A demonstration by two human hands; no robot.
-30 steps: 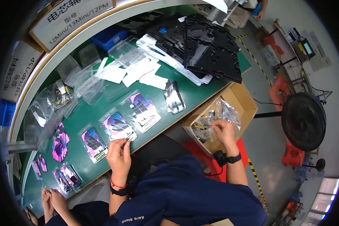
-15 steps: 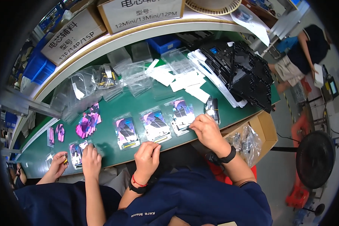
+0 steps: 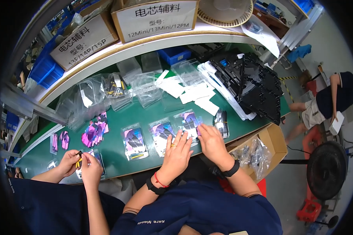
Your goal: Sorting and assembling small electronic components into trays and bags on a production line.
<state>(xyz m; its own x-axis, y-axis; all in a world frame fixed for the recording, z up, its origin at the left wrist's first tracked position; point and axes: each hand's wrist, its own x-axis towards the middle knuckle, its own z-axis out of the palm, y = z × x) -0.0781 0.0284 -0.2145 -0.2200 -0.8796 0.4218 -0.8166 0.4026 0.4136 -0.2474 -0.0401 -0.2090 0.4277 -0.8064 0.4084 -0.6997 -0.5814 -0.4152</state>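
Three flat clear packets with purple, blue and black printed inserts lie in a row on the green table: one left packet (image 3: 135, 141), a middle packet (image 3: 159, 132) and a right packet (image 3: 187, 118). My left hand (image 3: 177, 156) lies flat with fingers stretched over the lower part of the right packet, beside the middle one. At the right packet's right edge, my right hand (image 3: 211, 143) rests with its fingers extended; what lies beneath the fingertips is hidden. A banded bundle of dark strips (image 3: 221, 123) sits just beyond my right hand.
Left of me, a co-worker's hands (image 3: 82, 164) hold a small black and yellow part. Purple pieces (image 3: 95, 131), clear bags (image 3: 82, 98), white papers (image 3: 196, 94) and black trays (image 3: 259, 82) lie on the table. A cardboard box (image 3: 276, 143) holds bagged items at the right edge.
My left hand has moved right, from below the middle packet onto the right packet, and its fingers have straightened. My right hand has gone from a pinch to extended fingers.
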